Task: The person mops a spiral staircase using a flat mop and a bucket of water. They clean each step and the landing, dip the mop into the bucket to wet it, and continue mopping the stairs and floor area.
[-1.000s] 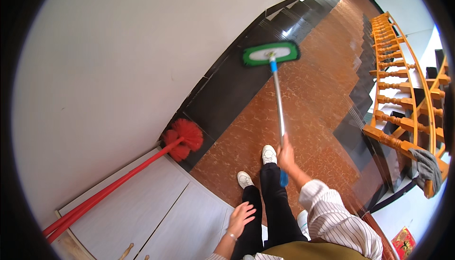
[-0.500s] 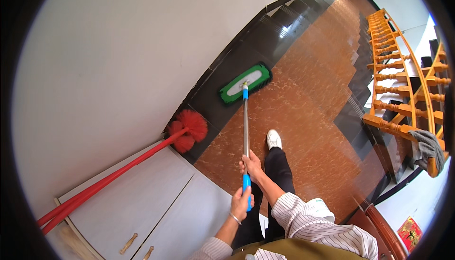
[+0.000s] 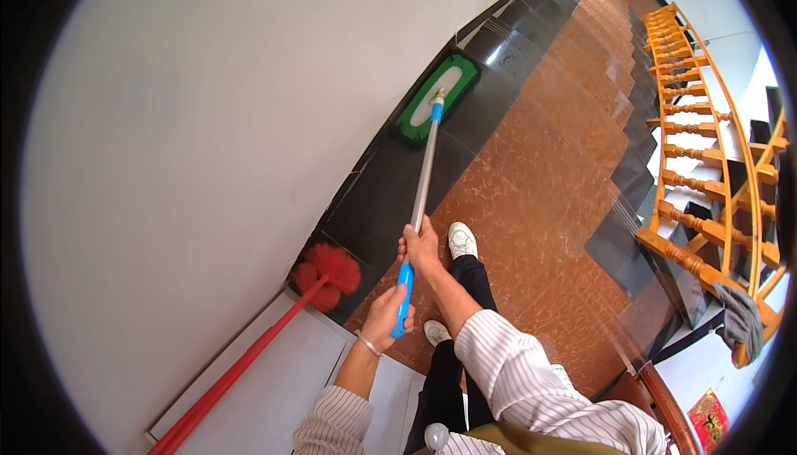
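The green mop head (image 3: 437, 98) has slid farther along the dark floor border (image 3: 390, 189) (toward the stairs); left hand (image 3: 387, 315) and right hand (image 3: 419, 247) each have their grip wrapped tight round the mop handle (image 3: 423, 181).

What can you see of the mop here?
The mop has a flat green-fringed head with a pale centre, a silvery pole and a blue grip at its near end. The head lies on the dark floor border by the white wall. The right hand holds the pole, the left hand the grip.
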